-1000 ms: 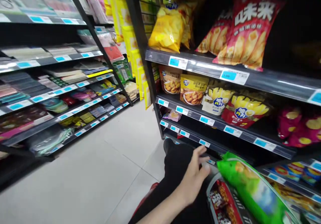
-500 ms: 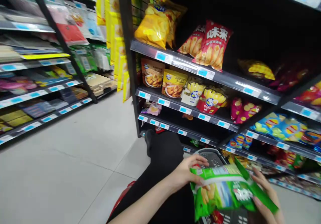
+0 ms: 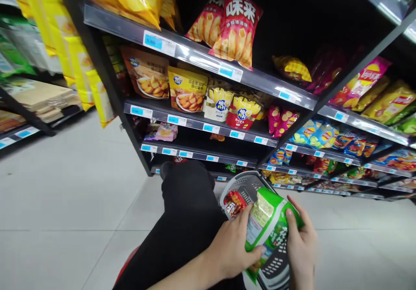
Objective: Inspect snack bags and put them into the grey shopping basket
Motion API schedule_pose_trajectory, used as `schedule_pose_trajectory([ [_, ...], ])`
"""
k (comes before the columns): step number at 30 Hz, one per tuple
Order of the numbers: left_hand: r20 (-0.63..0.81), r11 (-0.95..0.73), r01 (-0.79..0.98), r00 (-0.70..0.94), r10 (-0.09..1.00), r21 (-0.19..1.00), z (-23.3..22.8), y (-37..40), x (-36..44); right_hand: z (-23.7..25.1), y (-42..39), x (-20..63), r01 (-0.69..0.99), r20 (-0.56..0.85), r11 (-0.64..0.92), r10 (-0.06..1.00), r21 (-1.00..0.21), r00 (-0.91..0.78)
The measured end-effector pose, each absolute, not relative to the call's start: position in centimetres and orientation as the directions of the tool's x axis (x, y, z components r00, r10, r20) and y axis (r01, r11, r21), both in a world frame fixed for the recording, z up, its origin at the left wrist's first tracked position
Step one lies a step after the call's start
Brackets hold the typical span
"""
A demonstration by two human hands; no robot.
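Green bag (image 3: 269,225): snack packet, held above the basket, its printed label side facing up, one end tilted toward the shelves.
Left hand (image 3: 232,249): fingers closed on the near left edge of the green bag, thumb on top.
Right hand (image 3: 300,242): closed on the right edge of the green bag, thumb laid across its face.
Basket (image 3: 242,184): grey, slotted, on the floor directly under the green bag, at the foot of the shelves.
Red packet (image 3: 235,201): lay inside the basket, just left of the green bag.
Black trouser leg (image 3: 186,220): stretched out left of the basket, toward the shelves.
Shelves (image 3: 208,62): black, blue price tags along the edges, rose behind the basket, stocked with red, yellow and blue snack bags.
Floor (image 3: 65,203): pale tiles, left of the basket.
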State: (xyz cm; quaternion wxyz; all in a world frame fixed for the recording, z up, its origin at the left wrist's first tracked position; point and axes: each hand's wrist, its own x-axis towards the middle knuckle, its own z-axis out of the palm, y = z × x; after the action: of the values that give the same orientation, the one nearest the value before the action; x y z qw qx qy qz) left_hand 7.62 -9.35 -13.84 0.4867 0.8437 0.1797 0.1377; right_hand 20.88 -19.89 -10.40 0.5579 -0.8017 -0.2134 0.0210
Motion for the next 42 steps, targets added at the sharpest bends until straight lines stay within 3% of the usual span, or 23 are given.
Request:
schedule_pose_trajectory([
  [6, 0.391, -0.717, 0.02, 0.827, 0.403, 0.697, -14.3, -10.0, 8.2, -10.2, -19.8, 20.8, 0.266, 0.172, -0.224, 0.367, -0.937, 0.914],
  [11, 0.509, -0.746, -0.046, 0.759, 0.406, 0.664, -9.8, -7.0, 9.1, -7.7, -16.5, 20.8, 0.077, 0.12, 0.149, 0.301, -0.986, 0.946],
  [14, 0.531, -0.703, -0.027, 0.677, 0.51, 0.711, -7.0, -4.0, 8.3, -5.9, -12.5, 21.9, 0.006, 0.099, 0.333, 0.263, -0.943, 0.96],
  [17, 0.542, -0.629, 0.091, 0.424, 0.726, 0.772, -5.9, -1.2, 6.8, -5.3, -7.8, 22.6, -0.007, 0.087, 0.473, 0.176, -0.881, 0.981],
  [20, 0.39, -0.377, -0.103, 0.303, 0.869, 0.92, -6.3, 0.8, 5.5, -6.4, -3.8, 21.6, -0.125, 0.03, 0.56, 0.26, -0.819, 0.965],
  [22, 0.273, -0.133, -0.335, 0.415, 0.868, 0.933, -6.9, 1.8, 4.7, -7.8, -2.1, 20.2, -0.238, -0.023, 0.571, 0.357, -0.785, 0.934],
  [25, 0.194, 0.043, -0.425, 0.498, 0.845, 0.904, -7.5, 3.0, 3.3, -10.2, -1.4, 18.8, -0.34, -0.092, 0.508, 0.451, -0.791, 0.888],
  [30, 0.115, 0.053, -0.302, 0.51, 0.852, 0.952, -7.1, 3.8, 1.0, -12.3, -2.6, 20.2, -0.21, 0.045, 0.276, 0.696, -0.938, 0.716],
  [35, 0.047, 0.06, -0.223, 0.446, 0.894, 0.973, -7.0, 4.4, 0.3, -12.9, -3.3, 21.9, -0.035, 0.134, 0.218, 0.71, -0.975, 0.692],
  [42, 0.06, -0.002, -0.161, 0.354, 0.933, 0.987, -7.5, 5.5, -0.3, -13.6, -3.8, 22.5, -0.168, 0.076, 0.22, 0.793, -0.961, 0.605],
])
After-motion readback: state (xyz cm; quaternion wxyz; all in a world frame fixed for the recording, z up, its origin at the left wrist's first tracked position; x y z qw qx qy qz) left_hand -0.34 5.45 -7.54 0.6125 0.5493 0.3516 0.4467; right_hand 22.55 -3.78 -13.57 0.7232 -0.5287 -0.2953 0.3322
